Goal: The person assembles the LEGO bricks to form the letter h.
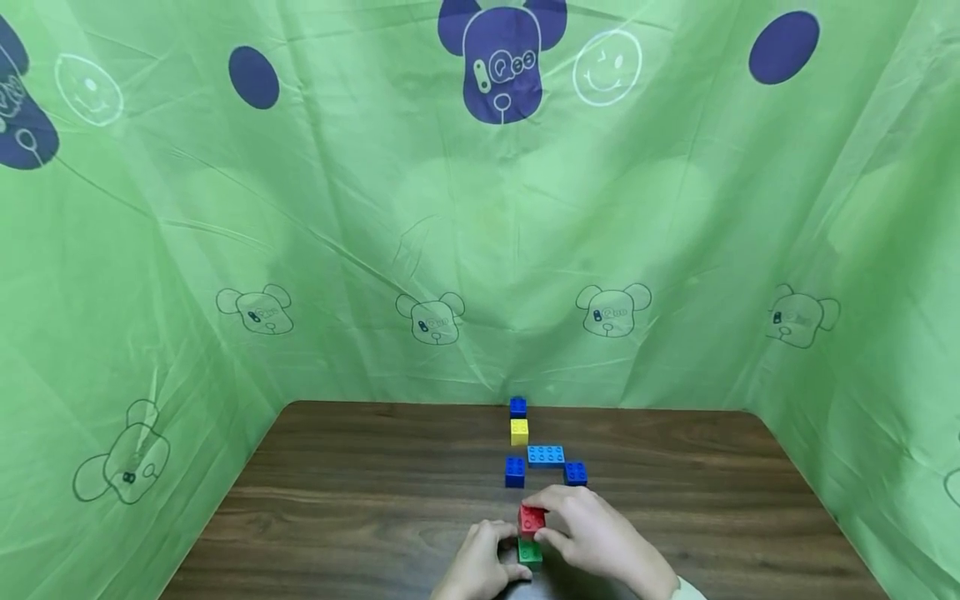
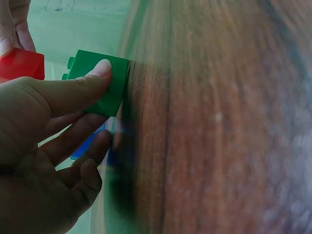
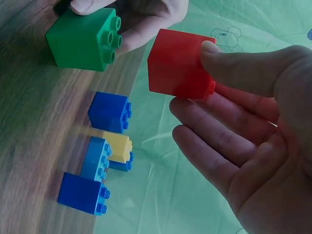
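A green toy brick (image 3: 78, 41) stands on the wooden table, studs up, near the front. My left hand (image 1: 480, 562) pinches it at the sides; in the left wrist view the thumb lies across the green brick (image 2: 100, 87). My right hand (image 1: 596, 533) holds a red toy brick (image 1: 532, 521) between thumb and fingers. The red brick (image 3: 178, 66) hangs above the green one, with a gap between them in both wrist views. Its studs are partly hidden by the right thumb and fingers.
Beyond the hands stand a dark blue brick (image 1: 514, 472), another dark blue brick (image 1: 575, 473) and a longer light blue brick (image 1: 546, 456). Farther back are a yellow brick (image 1: 519, 432) and a blue brick (image 1: 517, 407) at the table's far edge. Green cloth (image 1: 510, 358) surrounds the table.
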The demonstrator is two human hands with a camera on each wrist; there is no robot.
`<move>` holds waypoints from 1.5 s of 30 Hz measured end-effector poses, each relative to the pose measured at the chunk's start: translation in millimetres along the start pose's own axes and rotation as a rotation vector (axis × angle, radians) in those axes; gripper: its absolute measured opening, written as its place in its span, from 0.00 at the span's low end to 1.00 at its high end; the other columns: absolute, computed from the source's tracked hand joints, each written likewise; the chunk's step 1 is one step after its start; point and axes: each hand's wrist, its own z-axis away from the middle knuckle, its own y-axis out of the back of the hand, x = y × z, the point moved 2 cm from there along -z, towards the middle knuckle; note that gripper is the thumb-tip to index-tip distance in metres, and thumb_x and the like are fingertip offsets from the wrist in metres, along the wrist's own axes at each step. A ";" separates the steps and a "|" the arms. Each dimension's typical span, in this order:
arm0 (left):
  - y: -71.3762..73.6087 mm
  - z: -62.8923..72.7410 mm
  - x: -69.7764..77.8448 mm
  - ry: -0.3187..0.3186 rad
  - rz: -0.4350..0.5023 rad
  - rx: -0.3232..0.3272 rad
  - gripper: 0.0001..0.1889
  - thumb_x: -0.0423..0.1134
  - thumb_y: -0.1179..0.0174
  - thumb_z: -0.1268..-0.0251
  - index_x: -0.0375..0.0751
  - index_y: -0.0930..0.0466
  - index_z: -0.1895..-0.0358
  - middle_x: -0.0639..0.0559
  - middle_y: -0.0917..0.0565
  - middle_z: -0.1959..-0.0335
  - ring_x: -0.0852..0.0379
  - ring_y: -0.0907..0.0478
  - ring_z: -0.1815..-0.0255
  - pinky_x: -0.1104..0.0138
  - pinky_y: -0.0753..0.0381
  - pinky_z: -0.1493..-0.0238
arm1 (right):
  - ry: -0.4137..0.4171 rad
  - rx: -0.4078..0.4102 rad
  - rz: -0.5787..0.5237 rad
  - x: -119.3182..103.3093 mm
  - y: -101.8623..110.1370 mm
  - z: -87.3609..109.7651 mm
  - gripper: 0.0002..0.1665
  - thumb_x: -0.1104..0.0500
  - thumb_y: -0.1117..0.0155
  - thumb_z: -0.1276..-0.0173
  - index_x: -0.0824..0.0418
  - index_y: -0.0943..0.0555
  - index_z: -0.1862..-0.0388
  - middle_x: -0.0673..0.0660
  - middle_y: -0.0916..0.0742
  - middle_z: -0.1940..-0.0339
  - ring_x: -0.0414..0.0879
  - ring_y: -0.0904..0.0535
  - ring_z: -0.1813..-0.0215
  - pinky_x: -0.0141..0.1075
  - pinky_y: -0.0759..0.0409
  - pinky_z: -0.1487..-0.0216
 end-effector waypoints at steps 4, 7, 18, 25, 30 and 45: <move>-2.4 0.1 -1.9 0.017 0.027 -0.009 0.20 0.43 0.19 0.52 0.52 0.10 0.53 0.65 0.12 0.58 0.69 0.21 0.55 0.66 0.21 0.50 | -0.031 -0.065 -0.039 1.3 -6.8 -1.3 0.17 0.60 0.28 0.34 0.57 0.15 0.46 0.45 0.11 0.52 0.38 0.16 0.49 0.35 0.16 0.53; -3.3 0.8 -2.9 0.018 0.033 0.003 0.20 0.42 0.19 0.53 0.50 0.10 0.53 0.63 0.11 0.58 0.67 0.19 0.54 0.66 0.19 0.49 | -0.035 -0.086 -0.047 2.2 -11.9 -1.1 0.15 0.59 0.27 0.34 0.56 0.14 0.48 0.44 0.11 0.55 0.36 0.16 0.52 0.33 0.16 0.56; -5.0 0.5 -4.0 0.031 0.033 0.025 0.20 0.42 0.18 0.55 0.48 0.09 0.54 0.61 0.11 0.59 0.67 0.18 0.54 0.66 0.18 0.51 | -0.041 -0.109 -0.067 5.1 -17.6 -0.6 0.11 0.57 0.27 0.34 0.54 0.13 0.53 0.43 0.12 0.58 0.33 0.18 0.56 0.30 0.18 0.59; -6.3 -1.8 -4.6 0.050 0.035 0.013 0.21 0.42 0.18 0.54 0.48 0.09 0.53 0.60 0.10 0.57 0.65 0.17 0.53 0.64 0.18 0.49 | -0.056 -0.126 -0.079 3.5 -16.5 -1.7 0.14 0.58 0.26 0.35 0.56 0.12 0.51 0.44 0.11 0.58 0.33 0.18 0.57 0.29 0.19 0.61; -6.2 -2.1 -4.9 0.069 0.032 0.009 0.21 0.41 0.18 0.55 0.48 0.10 0.53 0.58 0.10 0.56 0.63 0.16 0.51 0.61 0.17 0.48 | -0.059 -0.117 -0.084 2.7 -16.9 -2.0 0.13 0.59 0.25 0.37 0.56 0.11 0.52 0.44 0.11 0.59 0.34 0.18 0.59 0.29 0.21 0.62; -3.3 -2.5 -3.4 0.058 -0.031 0.041 0.21 0.45 0.18 0.55 0.48 0.09 0.54 0.61 0.12 0.58 0.63 0.20 0.54 0.61 0.20 0.49 | -0.074 -0.043 -0.135 7.7 -21.0 -4.5 0.12 0.59 0.24 0.39 0.57 0.10 0.56 0.45 0.09 0.60 0.35 0.15 0.55 0.34 0.16 0.60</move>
